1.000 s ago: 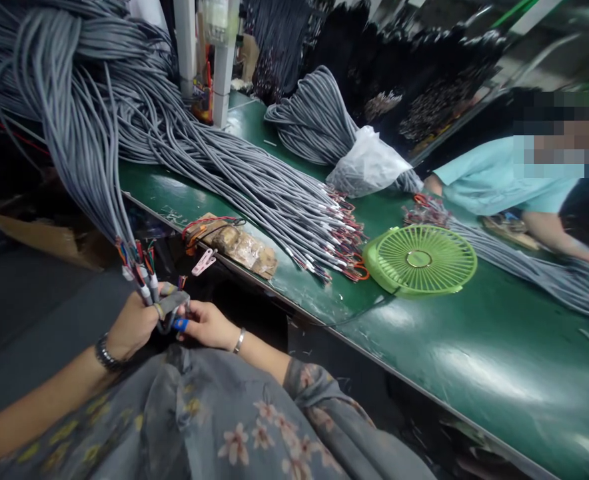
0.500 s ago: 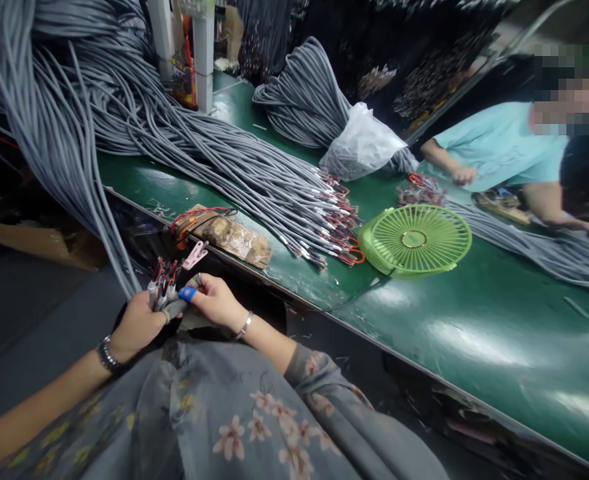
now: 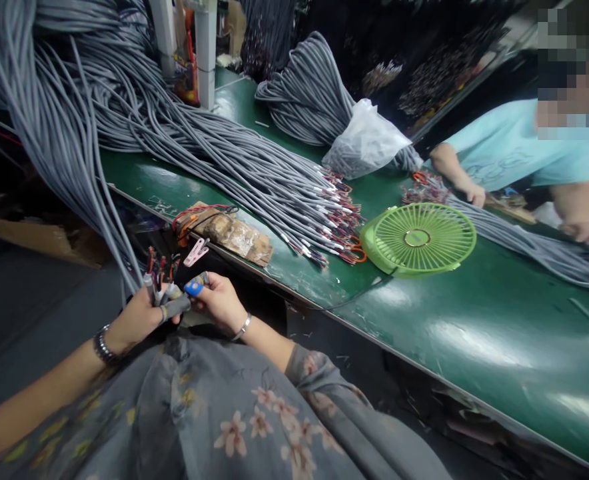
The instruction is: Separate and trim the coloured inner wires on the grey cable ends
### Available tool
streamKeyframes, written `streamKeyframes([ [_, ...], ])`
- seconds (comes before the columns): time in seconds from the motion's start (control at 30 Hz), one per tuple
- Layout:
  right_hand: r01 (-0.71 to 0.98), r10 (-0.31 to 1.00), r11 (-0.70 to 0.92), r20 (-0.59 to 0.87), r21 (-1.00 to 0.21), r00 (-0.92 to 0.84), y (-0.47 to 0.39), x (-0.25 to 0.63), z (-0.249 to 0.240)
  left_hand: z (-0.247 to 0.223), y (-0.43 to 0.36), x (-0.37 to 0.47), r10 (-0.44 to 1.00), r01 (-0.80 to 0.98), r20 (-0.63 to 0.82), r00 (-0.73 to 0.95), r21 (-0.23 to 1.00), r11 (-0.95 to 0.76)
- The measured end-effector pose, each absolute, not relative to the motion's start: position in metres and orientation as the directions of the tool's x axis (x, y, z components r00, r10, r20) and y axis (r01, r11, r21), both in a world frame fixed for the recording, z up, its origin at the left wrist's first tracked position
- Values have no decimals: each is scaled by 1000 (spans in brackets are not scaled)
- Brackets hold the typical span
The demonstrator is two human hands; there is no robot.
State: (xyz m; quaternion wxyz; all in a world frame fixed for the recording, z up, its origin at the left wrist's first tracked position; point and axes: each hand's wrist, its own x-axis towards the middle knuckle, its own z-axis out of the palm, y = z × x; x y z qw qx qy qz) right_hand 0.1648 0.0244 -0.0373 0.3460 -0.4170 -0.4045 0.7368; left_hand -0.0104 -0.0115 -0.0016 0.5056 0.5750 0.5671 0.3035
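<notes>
My left hand [image 3: 137,320] is closed around several grey cables [image 3: 117,230] near their ends. Stripped coloured wires [image 3: 160,267] stick up above its fingers, and its forefinger is wrapped in grey tape. Just to the right, my right hand [image 3: 220,303] has its thumb and forefinger pressed together. A blue wrap covers the thumb, and grey wrapping shows on a fingertip. Whatever lies in that pinch, if anything, is too small to make out. A pink clothespin [image 3: 196,252] is at the table edge above my hands.
Across the green table [image 3: 514,333] runs a thick bundle of grey cables [image 3: 224,153] with bared ends. A green fan [image 3: 418,239], a wooden block [image 3: 234,237] with wires and a plastic bag [image 3: 367,140] lie there too. Opposite, a person in a light-blue shirt [image 3: 509,143] handles cables.
My right hand has drawn slightly right, opening a small gap from my left hand, which has shifted a little left. The other person's hands have moved too.
</notes>
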Motion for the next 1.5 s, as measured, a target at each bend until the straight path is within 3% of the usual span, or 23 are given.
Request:
streamKeyframes([
  [0.17, -319, 820, -556, -444, -767, -362, 28, 160, -45, -8, -14, -8, 984, 277, -150, 93, 953, 119],
  [0.3, -432, 835, -550, -479, -715, -271, 33, 169, -45, -9, -18, -11, 991, 237, -133, 34, 964, 121],
  [0.5, -251, 790, -515, -341, -819, -509, 23, 169, -40, -8, -19, -13, 989, 245, -145, 35, 961, 132],
  [0.7, -134, 795, -409, -280, -903, -538, 31, 165, -29, -5, -11, -20, 951, 353, -269, 149, 913, 203],
  [0.83, -110, 784, -370, -246, -923, -571, 34, 169, -24, 4, -11, -20, 949, 306, -267, 167, 929, 207],
  [1.13, -219, 845, -427, -301, -878, -442, 23, 163, -43, -11, -21, -6, 963, 89, -200, -181, 972, 218],
  [1.5, -240, 875, -365, -244, -900, -418, 29, 159, -40, -10, -18, -9, 986, 156, -162, 32, 976, 155],
])
